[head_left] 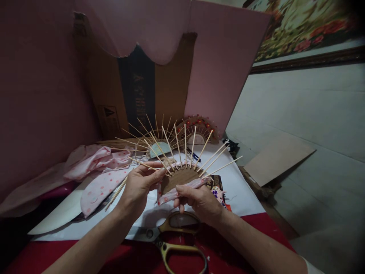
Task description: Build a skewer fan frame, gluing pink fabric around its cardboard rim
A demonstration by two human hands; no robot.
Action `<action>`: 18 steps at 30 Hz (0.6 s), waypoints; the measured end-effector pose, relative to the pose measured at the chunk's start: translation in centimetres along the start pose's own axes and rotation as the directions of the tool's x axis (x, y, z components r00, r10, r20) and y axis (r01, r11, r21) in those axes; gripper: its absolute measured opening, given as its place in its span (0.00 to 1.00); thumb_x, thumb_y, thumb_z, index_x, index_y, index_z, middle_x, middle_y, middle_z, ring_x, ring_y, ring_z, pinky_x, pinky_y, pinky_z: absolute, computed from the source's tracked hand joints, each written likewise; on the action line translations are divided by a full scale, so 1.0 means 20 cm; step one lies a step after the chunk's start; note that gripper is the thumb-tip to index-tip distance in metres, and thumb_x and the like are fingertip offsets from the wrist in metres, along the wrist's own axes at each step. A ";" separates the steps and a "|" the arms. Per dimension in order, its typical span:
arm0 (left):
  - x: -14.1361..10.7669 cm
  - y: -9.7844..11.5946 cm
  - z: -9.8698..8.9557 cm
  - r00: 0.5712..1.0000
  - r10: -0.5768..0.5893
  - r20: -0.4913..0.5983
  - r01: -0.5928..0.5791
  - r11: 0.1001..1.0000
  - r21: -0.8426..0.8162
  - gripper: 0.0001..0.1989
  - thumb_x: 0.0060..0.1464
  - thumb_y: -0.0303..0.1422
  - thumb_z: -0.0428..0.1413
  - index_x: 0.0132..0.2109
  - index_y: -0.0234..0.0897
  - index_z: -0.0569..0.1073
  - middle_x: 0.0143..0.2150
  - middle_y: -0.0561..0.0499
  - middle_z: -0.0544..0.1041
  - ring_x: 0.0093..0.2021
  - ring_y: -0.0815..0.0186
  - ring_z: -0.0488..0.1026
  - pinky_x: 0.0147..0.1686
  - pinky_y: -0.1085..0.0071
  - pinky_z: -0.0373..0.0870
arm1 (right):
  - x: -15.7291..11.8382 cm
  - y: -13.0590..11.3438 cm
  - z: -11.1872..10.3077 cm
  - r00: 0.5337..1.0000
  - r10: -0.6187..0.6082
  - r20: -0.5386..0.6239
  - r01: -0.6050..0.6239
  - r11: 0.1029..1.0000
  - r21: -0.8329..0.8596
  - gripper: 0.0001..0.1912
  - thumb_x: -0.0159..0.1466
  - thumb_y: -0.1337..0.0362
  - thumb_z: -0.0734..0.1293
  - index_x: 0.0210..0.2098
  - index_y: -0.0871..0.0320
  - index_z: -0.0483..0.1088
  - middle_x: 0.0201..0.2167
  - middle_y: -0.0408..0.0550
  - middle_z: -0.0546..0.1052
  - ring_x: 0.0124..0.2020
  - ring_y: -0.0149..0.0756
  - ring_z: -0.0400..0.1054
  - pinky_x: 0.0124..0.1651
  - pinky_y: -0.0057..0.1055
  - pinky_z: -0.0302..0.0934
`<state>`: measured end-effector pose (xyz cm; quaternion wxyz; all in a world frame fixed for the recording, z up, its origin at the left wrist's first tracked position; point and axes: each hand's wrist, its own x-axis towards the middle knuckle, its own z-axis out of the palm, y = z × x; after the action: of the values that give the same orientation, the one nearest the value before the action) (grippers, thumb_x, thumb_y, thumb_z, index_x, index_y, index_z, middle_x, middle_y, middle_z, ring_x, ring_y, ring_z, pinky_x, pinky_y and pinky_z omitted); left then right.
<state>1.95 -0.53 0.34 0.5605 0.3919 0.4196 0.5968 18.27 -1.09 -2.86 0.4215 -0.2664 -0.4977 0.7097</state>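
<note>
Between my two hands is a half-round cardboard piece (pixel 179 179) with thin wooden sticks (pixel 185 146) fanning out from its curved edge. Pink dotted fabric (pixel 173 196) wraps along its straight lower edge. My left hand (pixel 142 182) pinches the left end, thumb on the front near the lowest sticks. My right hand (pixel 199 199) grips the fabric-covered lower edge, thumb on top and fingers curled beneath. Large scissors (pixel 182 249) with yellowish handles lie below my hands, blades pointing left and partly covered by my left forearm.
Behind stand a similar stick fan with a pale green centre (pixel 159 149) and a finished-looking arch with red beads (pixel 199 123). Pink dotted cloth (pixel 97 161) lies left beside a cut dotted piece (pixel 99 192). A dark printed packet (pixel 218 186) lies right. Cardboard (pixel 279 158) leans by the wall.
</note>
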 end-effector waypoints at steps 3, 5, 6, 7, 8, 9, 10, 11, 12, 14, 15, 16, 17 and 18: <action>0.00 0.00 0.00 1.000 0.013 -0.001 -0.013 1.000 0.019 0.09 0.38 0.29 0.66 0.30 0.34 0.77 0.24 0.54 0.78 0.23 0.74 0.70 0.22 0.80 0.63 | 0.00 0.00 0.01 1.000 -0.003 -0.013 0.003 1.000 0.004 0.15 0.57 0.59 0.67 0.23 0.66 0.75 0.21 0.50 0.76 0.21 0.28 0.66 0.22 0.24 0.58; 0.00 -0.01 0.00 0.999 0.032 -0.003 -0.032 0.999 0.037 0.08 0.38 0.29 0.66 0.29 0.33 0.77 0.24 0.53 0.78 0.24 0.73 0.70 0.23 0.79 0.63 | -0.01 -0.01 0.01 1.000 -0.009 -0.020 0.009 1.000 0.005 0.15 0.56 0.59 0.68 0.22 0.66 0.74 0.21 0.50 0.76 0.20 0.28 0.66 0.22 0.24 0.58; 0.01 -0.01 0.00 0.999 0.043 -0.003 -0.043 0.998 0.045 0.08 0.38 0.29 0.66 0.29 0.33 0.77 0.24 0.53 0.78 0.24 0.73 0.71 0.24 0.78 0.63 | -0.01 -0.01 0.01 1.000 -0.011 -0.017 0.011 1.000 0.002 0.15 0.56 0.59 0.68 0.21 0.66 0.74 0.21 0.50 0.76 0.20 0.28 0.65 0.22 0.24 0.58; 0.01 -0.02 0.00 0.999 0.054 -0.005 -0.054 0.997 0.053 0.08 0.38 0.29 0.66 0.29 0.33 0.77 0.24 0.53 0.78 0.25 0.72 0.71 0.25 0.78 0.63 | -0.01 -0.01 0.01 1.000 -0.011 -0.016 0.011 1.000 0.001 0.15 0.56 0.59 0.68 0.21 0.66 0.74 0.21 0.50 0.76 0.20 0.28 0.65 0.22 0.24 0.58; 0.01 -0.02 0.00 0.998 0.063 -0.007 -0.063 0.996 0.059 0.07 0.38 0.29 0.66 0.29 0.33 0.77 0.24 0.52 0.78 0.25 0.72 0.71 0.25 0.77 0.64 | -0.01 -0.01 0.02 1.000 -0.011 -0.019 0.011 1.000 0.001 0.15 0.56 0.59 0.68 0.21 0.66 0.74 0.20 0.49 0.76 0.20 0.27 0.65 0.23 0.24 0.58; 0.01 -0.02 0.00 0.998 0.070 -0.006 -0.070 0.996 0.063 0.07 0.38 0.29 0.66 0.28 0.32 0.77 0.24 0.52 0.78 0.25 0.71 0.71 0.26 0.76 0.64 | -0.01 -0.02 0.02 1.000 -0.013 -0.021 0.013 1.000 0.002 0.15 0.56 0.59 0.68 0.21 0.65 0.74 0.20 0.49 0.76 0.20 0.27 0.65 0.23 0.24 0.58; 0.01 -0.02 0.00 0.997 0.075 -0.005 -0.075 0.995 0.063 0.07 0.38 0.29 0.66 0.28 0.32 0.78 0.24 0.52 0.78 0.25 0.71 0.71 0.26 0.75 0.64 | -0.01 -0.02 0.02 1.000 -0.015 -0.019 0.016 1.000 0.001 0.15 0.56 0.60 0.68 0.20 0.65 0.74 0.19 0.48 0.75 0.20 0.27 0.65 0.23 0.24 0.58; 0.01 -0.02 0.00 0.997 0.080 -0.006 -0.080 0.995 0.060 0.07 0.38 0.29 0.66 0.28 0.32 0.78 0.24 0.51 0.78 0.26 0.70 0.71 0.27 0.75 0.65 | -0.01 -0.02 0.02 1.000 -0.017 -0.019 0.017 1.000 0.003 0.15 0.56 0.60 0.68 0.20 0.65 0.74 0.19 0.48 0.75 0.20 0.28 0.65 0.24 0.25 0.59; 0.01 -0.02 0.00 0.996 0.084 -0.007 -0.083 0.995 0.053 0.07 0.37 0.29 0.66 0.28 0.32 0.78 0.24 0.51 0.78 0.26 0.69 0.71 0.27 0.75 0.65 | -0.01 -0.02 0.02 1.000 -0.018 -0.021 0.018 1.000 0.006 0.15 0.56 0.60 0.68 0.20 0.65 0.74 0.18 0.48 0.75 0.20 0.28 0.65 0.24 0.25 0.58; 0.01 -0.02 0.00 0.997 0.080 -0.008 -0.080 0.996 0.030 0.08 0.37 0.29 0.67 0.28 0.32 0.78 0.24 0.51 0.78 0.25 0.70 0.71 0.27 0.75 0.64 | 0.00 -0.03 0.02 1.000 -0.017 -0.023 0.017 1.000 0.014 0.14 0.55 0.60 0.68 0.20 0.65 0.74 0.18 0.48 0.74 0.19 0.28 0.65 0.23 0.25 0.58; 0.01 -0.01 0.01 0.997 0.074 -0.007 -0.074 0.997 0.014 0.08 0.37 0.29 0.67 0.28 0.32 0.78 0.24 0.51 0.78 0.25 0.70 0.71 0.26 0.76 0.64 | 0.00 -0.03 0.02 1.000 -0.014 -0.026 0.015 1.000 0.022 0.14 0.55 0.60 0.68 0.20 0.65 0.74 0.18 0.47 0.74 0.19 0.28 0.65 0.23 0.25 0.58; 0.00 -0.01 0.01 0.998 0.068 -0.005 -0.068 0.998 -0.002 0.08 0.37 0.29 0.67 0.28 0.32 0.77 0.23 0.52 0.77 0.24 0.71 0.70 0.25 0.76 0.63 | 0.00 -0.03 0.02 0.999 -0.011 -0.030 0.012 0.999 0.032 0.14 0.55 0.59 0.69 0.20 0.65 0.74 0.17 0.47 0.74 0.19 0.28 0.65 0.22 0.25 0.58; 0.00 -0.01 0.01 0.998 0.064 -0.003 -0.064 0.998 -0.018 0.08 0.37 0.29 0.67 0.28 0.32 0.77 0.23 0.52 0.77 0.23 0.72 0.69 0.24 0.77 0.62 | 0.00 -0.03 0.02 1.000 -0.009 -0.029 0.010 0.999 0.036 0.14 0.55 0.59 0.68 0.21 0.65 0.74 0.17 0.47 0.74 0.18 0.28 0.64 0.22 0.25 0.58; 0.00 -0.01 0.01 0.998 0.062 0.001 -0.061 0.998 -0.029 0.08 0.37 0.29 0.67 0.28 0.32 0.77 0.23 0.53 0.77 0.22 0.73 0.69 0.23 0.78 0.62 | 0.00 -0.03 0.02 1.000 -0.007 -0.022 0.007 0.999 0.033 0.15 0.55 0.59 0.68 0.21 0.66 0.74 0.17 0.47 0.74 0.18 0.27 0.64 0.22 0.24 0.57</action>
<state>2.26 -0.49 0.34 0.5478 0.3971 0.3983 0.6194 18.21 -1.16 -2.16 0.4338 -0.2656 -0.4821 0.7133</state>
